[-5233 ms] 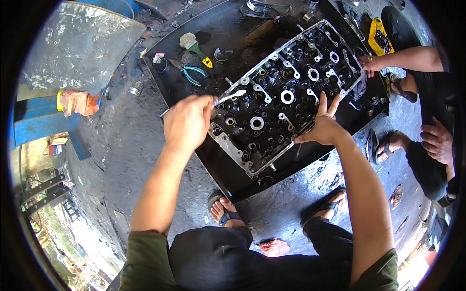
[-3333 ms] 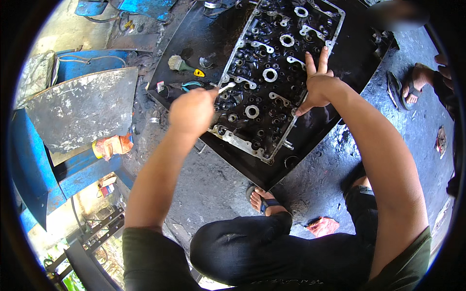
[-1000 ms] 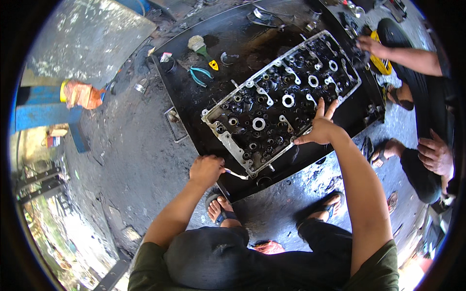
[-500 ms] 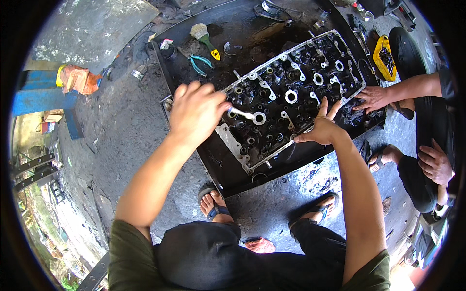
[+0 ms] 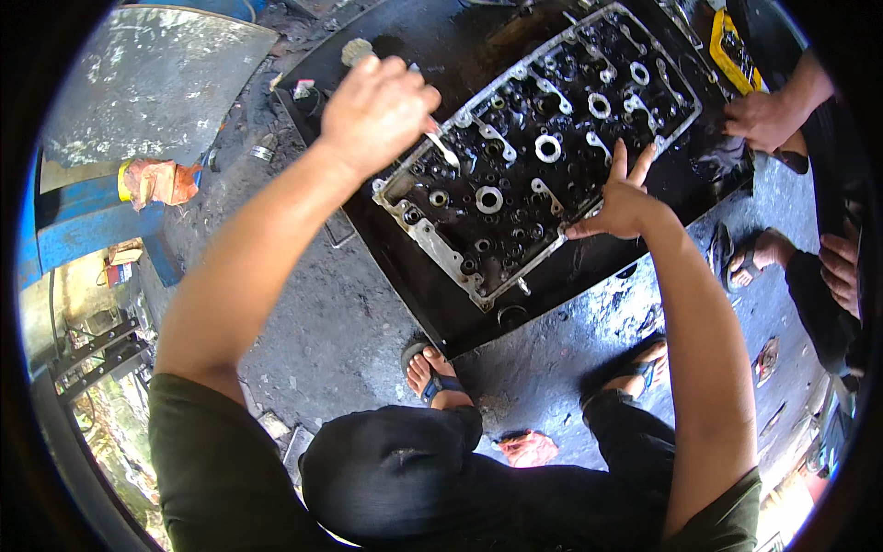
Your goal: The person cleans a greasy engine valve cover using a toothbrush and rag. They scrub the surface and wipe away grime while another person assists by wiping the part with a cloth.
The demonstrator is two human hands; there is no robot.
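A grimy metal cylinder head (image 5: 515, 175) with round bores lies tilted in a black tray (image 5: 432, 304) on the ground. My left hand (image 5: 377, 110) is closed around a thin metal tool (image 5: 443, 147), whose tip rests on the head's left part. My right hand (image 5: 621, 198) lies flat with fingers spread on the head's near right edge. Another person's hand (image 5: 763, 120) touches the head's far right end.
My sandalled feet (image 5: 432, 368) stand on the dark oily concrete just before the tray. A grey metal sheet (image 5: 147, 83) and a blue frame (image 5: 83, 230) lie to the left. The other person's foot (image 5: 759, 258) is at the right.
My left hand went down to the tray's near edge, then came back up onto the head with the tool. My right hand stayed on the head's edge.
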